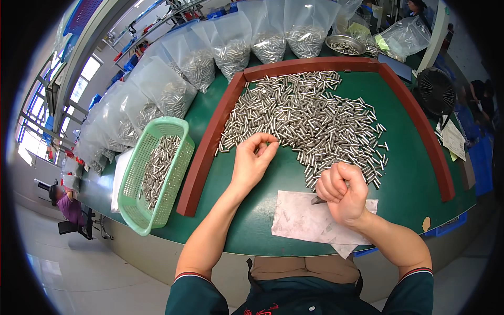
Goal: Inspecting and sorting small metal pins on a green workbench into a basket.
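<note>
Green worktable (pixel 262 220) carries a heap of small steel pins (pixel 310 115). Left hand (pixel 253 163) pinches pins at its 7 o'clock edge; right hand (pixel 344 193) is fisted over white paper (pixel 302 218), contents hidden.

Green mesh basket (pixel 137 202) sitting left of the red frame (pixel 202 157); clear bags of pins (pixel 231 47) lining the back; black fan (pixel 436 92) standing right.

Two hands, the left hand (pixel 253 160) and the right hand (pixel 344 191). One green basket (pixel 137 210), one red frame (pixel 202 157), one sheet of paper (pixel 302 220), one metal bowl (pixel 345 44), one black fan (pixel 436 92). The metal pins (pixel 310 113) are too many to count.
</note>
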Motion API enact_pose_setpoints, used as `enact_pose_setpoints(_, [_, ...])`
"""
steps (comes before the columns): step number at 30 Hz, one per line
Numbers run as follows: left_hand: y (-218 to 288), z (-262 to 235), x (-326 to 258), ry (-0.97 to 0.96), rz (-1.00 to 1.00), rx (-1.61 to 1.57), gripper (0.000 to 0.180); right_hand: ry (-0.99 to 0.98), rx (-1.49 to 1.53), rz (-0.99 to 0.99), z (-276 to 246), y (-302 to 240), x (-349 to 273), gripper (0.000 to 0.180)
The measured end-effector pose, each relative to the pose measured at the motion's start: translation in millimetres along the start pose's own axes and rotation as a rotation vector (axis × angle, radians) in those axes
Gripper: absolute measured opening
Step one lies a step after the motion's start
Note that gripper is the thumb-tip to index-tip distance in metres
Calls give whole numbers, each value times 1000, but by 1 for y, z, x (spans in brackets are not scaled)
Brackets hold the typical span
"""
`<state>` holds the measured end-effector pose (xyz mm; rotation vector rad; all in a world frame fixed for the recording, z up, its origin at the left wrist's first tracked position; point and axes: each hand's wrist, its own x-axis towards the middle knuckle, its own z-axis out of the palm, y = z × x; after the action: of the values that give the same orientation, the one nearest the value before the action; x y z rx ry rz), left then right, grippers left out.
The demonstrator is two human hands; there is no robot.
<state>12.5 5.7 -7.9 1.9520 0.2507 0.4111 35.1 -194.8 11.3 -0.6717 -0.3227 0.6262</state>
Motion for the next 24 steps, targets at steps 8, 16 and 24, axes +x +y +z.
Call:
enact_pose_setpoints(8, [2, 21, 8, 9, 449, 423, 11, 2, -7, 6, 2, 0, 0, 40])
enact_pose_setpoints(16, [0, 22, 8, 21, 345, 344, 13, 11, -14, 21, 0, -1, 0, 40])
enact_pose_setpoints(24, [-3, 18, 9, 1, 449, 431, 14, -13, -30, 14, 2, 0, -1, 40])
